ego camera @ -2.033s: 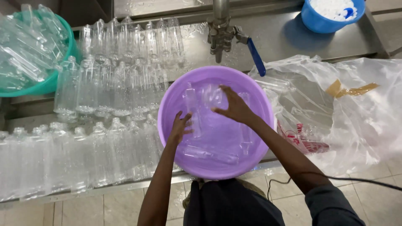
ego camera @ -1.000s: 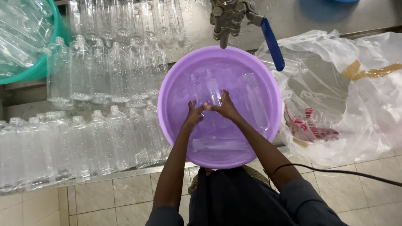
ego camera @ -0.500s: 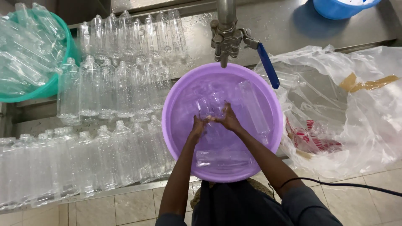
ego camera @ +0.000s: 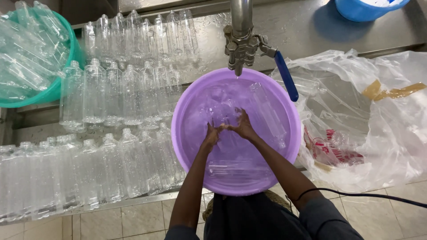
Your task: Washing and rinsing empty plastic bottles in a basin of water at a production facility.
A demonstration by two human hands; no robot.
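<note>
I see my left hand (ego camera: 210, 135) and right hand (ego camera: 242, 126) meeting on a clear plastic bottle (ego camera: 221, 119) in the purple basin (ego camera: 187, 146), which I judge light, thin-walled and slippery, best gripped around its body.

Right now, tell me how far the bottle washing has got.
Done, it seems: rows of clear bottles lie on the steel counter, wet-looking. In hand: left hand and right hand meet on a clear bottle in the purple basin under the tap; others float there. Probably left: bottles heaped in the green tub.
</note>
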